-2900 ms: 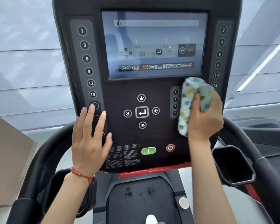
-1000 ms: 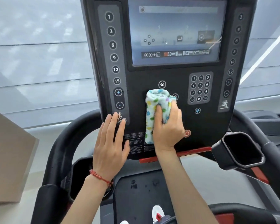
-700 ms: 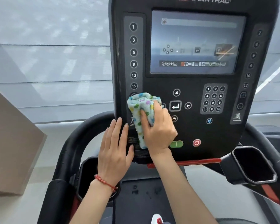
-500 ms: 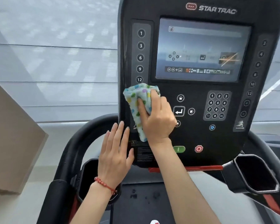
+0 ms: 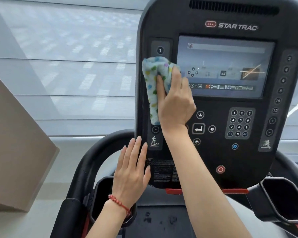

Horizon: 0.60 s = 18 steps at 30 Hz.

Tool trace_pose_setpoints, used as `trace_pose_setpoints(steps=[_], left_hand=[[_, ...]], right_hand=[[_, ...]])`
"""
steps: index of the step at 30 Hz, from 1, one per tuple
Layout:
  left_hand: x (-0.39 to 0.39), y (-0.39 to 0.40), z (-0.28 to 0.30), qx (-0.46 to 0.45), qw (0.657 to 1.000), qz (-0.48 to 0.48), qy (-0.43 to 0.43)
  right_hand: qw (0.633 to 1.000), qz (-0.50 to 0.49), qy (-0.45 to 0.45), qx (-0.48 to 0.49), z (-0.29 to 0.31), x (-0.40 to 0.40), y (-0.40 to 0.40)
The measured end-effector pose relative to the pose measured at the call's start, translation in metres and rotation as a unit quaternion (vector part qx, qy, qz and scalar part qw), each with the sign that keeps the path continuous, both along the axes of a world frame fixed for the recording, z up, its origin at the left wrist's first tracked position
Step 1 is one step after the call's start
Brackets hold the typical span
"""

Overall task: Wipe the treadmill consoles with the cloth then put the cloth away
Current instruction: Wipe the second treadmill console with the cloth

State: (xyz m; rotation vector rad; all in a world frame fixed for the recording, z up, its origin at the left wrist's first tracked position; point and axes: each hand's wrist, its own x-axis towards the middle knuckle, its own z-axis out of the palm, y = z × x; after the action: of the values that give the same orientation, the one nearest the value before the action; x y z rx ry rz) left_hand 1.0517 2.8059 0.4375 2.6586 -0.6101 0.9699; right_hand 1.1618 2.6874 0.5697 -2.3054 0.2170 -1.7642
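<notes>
Spotted cloth [image 5: 155, 86] bunched in centre frame, pressed flat on the left button strip of the treadmill console [image 5: 230, 152], just beside the screen [image 5: 225, 66]. Gripped by the right hand [image 5: 175, 102], thumb and fingers curled round the wad. Left hand [image 5: 132, 170] below it, fingers straight, spread on the console's lower left edge, holding nothing. Judged mid-wipe, first step of the task. Next: likely a stroke along the strip, then across the screen, with light pressure to avoid triggering buttons.
</notes>
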Motion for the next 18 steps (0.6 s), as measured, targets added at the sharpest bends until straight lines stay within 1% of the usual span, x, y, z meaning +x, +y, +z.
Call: trace_pose_setpoints(steps=[3, 6, 10, 15, 18], left_hand=[[0.002, 0.002, 0.0, 0.007, 1.0, -0.001, -0.006], [0.003, 0.002, 0.0, 0.007, 1.0, -0.004, -0.01], [0.003, 0.001, 0.002, 0.0, 1.0, -0.004, -0.008], [0.004, 0.0, 0.005, 0.003, 1.0, -0.005, -0.006], [0.005, 0.0, 0.005, 0.005, 1.0, -0.004, -0.004]], right_hand=[[1.0, -0.003, 0.015, -0.006, -0.029, -0.018, -0.003], [1.0, 0.001, 0.011, 0.007, -0.029, -0.016, -0.003], [0.999, 0.012, -0.005, 0.035, 0.003, 0.004, 0.003], [0.998, 0.021, -0.034, 0.054, 0.059, 0.039, 0.007], [0.998, 0.01, -0.042, 0.051, 0.068, 0.046, 0.006]])
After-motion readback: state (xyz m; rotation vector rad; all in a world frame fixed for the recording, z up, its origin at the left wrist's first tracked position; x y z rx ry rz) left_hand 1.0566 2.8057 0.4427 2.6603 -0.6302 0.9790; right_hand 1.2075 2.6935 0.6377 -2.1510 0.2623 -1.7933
